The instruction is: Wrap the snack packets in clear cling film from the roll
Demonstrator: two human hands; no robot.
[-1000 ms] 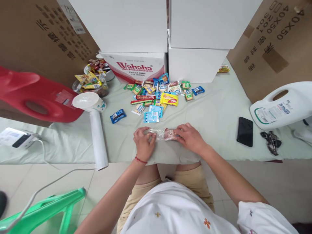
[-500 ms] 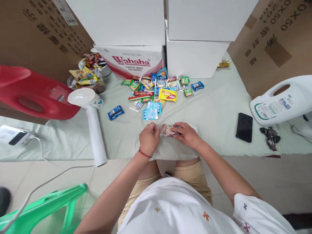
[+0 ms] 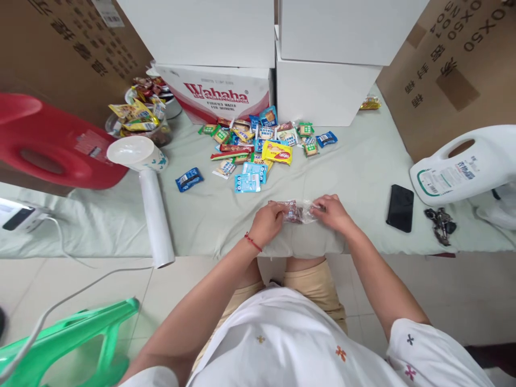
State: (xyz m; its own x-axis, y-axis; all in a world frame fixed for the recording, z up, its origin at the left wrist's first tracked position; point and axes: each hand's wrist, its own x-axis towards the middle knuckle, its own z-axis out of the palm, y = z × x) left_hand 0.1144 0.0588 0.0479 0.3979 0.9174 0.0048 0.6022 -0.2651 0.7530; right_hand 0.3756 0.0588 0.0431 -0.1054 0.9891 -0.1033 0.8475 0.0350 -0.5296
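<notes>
A brownish-red snack packet [image 3: 291,211] lies at the front of the table with clear plastic [image 3: 308,213] around it. My left hand [image 3: 269,221] is closed on the packet's left end, thumb and fingers over it. At the other end, my right hand [image 3: 332,213] pinches the loose clear plastic that sticks out to the right. Whether this plastic is a bag or a sheet of film, I cannot tell. Just beyond my hands, light-blue sachets [image 3: 247,183] and a yellow nabati packet [image 3: 277,153] lie with a spread of small wrapped snacks [image 3: 231,153].
Left stand a white film roll [image 3: 156,226], a paper cup [image 3: 137,153], a red jug [image 3: 52,142] and a snack-filled tub [image 3: 163,131]. A Wahaba carton [image 3: 217,94] backs the snacks. Right are a phone [image 3: 400,208], keys [image 3: 441,226] and a white jug [image 3: 463,161].
My left hand has moved right, from the plastic's left end onto the packet. My right hand has slid off the packet to the right and now pinches the plastic there.
</notes>
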